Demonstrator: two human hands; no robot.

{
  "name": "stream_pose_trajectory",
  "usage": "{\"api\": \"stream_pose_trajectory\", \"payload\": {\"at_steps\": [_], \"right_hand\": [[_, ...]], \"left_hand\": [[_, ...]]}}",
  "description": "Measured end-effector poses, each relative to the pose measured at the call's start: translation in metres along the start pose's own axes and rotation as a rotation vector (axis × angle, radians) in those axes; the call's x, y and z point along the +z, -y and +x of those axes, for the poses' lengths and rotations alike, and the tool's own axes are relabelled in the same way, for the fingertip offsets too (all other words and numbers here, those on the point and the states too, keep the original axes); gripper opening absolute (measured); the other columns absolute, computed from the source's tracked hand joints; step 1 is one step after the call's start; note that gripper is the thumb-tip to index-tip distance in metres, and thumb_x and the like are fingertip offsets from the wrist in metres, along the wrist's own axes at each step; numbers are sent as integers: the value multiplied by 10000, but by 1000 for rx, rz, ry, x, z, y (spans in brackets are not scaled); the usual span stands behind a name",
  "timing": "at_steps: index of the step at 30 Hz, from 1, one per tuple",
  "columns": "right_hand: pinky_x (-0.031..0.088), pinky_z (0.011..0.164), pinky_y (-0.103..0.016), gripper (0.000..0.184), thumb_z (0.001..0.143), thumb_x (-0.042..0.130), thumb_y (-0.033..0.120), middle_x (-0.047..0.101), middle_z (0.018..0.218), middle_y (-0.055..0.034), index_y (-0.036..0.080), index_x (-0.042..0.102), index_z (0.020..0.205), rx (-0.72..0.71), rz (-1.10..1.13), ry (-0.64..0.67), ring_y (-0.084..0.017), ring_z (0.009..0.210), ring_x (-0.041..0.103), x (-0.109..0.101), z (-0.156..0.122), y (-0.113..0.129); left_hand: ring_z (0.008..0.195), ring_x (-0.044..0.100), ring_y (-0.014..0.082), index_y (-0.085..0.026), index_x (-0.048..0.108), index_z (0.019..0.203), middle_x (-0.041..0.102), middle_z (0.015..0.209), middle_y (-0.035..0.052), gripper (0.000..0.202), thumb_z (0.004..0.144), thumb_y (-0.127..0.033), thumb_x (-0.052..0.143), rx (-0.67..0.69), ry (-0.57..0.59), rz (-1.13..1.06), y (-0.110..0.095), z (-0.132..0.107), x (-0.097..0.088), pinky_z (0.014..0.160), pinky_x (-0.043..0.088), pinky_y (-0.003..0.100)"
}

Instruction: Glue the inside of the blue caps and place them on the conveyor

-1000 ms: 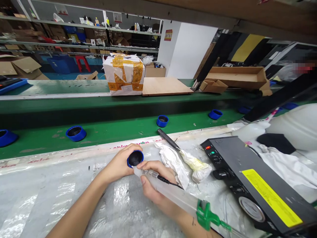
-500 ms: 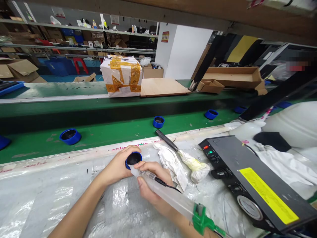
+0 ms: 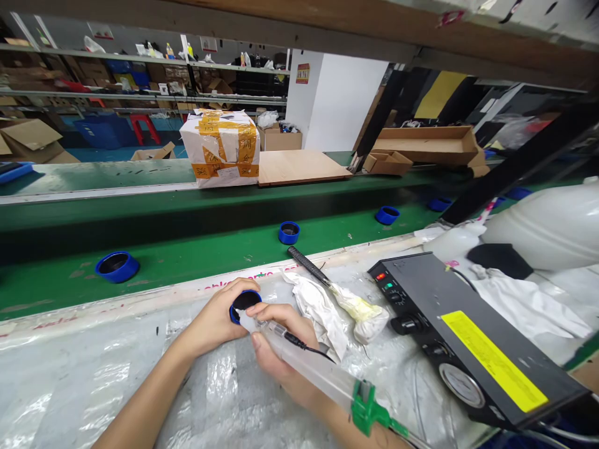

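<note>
Shelves at back in head cam; green belt, then plastic-covered tabletop this side. Rel. to control box: blue cup lies L of it, grip of L hand clamped round cup. R hand, nearer box, has grip wrapped on syringe; long axis slants from green cap, near box, away & L to cup's near rim; contact unclear.

Taped white box beside wooden board; red stool farther back
</note>
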State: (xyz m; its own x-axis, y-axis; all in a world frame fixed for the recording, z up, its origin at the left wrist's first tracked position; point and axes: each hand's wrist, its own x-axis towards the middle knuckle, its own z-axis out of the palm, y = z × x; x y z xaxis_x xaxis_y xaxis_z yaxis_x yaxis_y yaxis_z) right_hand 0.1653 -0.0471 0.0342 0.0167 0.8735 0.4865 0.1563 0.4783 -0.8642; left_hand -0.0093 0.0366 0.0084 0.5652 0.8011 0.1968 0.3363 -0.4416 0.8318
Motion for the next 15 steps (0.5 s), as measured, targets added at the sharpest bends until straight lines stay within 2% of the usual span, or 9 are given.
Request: {"api": "stream_pose_trajectory", "payload": {"at_steps": [3,8,15], "right_hand": [[600,682,-198,235,846,669,128,817,1093,1,270,648,1032,12,43,-4,-175,993,784,-1,0,-2],[615,761,-245,227,878,695,165,807,1122,-15,269,648,1073,68,97,23,-181,986,780,-3,0,-6],[634,809,-300,208,873,710,189,799,1144,-27,277,653,1053,108,124,-16,-222,1112,752,-3,2,-6]], "left_hand": [[1197,638,257,-240,617,1172,671,1241,46,565,663,-13,709,-3,4,5,1,0,0,1053,502,368],[1188,638,249,-243,616,1170,664,1235,39,545,677,-31,709,-13,8,-2,1,0,-1,1043,499,358],[1169,638,247,-234,616,1166,668,1220,50,446,750,-140,745,5,7,-1,-2,0,-2,1027,499,353]]}}
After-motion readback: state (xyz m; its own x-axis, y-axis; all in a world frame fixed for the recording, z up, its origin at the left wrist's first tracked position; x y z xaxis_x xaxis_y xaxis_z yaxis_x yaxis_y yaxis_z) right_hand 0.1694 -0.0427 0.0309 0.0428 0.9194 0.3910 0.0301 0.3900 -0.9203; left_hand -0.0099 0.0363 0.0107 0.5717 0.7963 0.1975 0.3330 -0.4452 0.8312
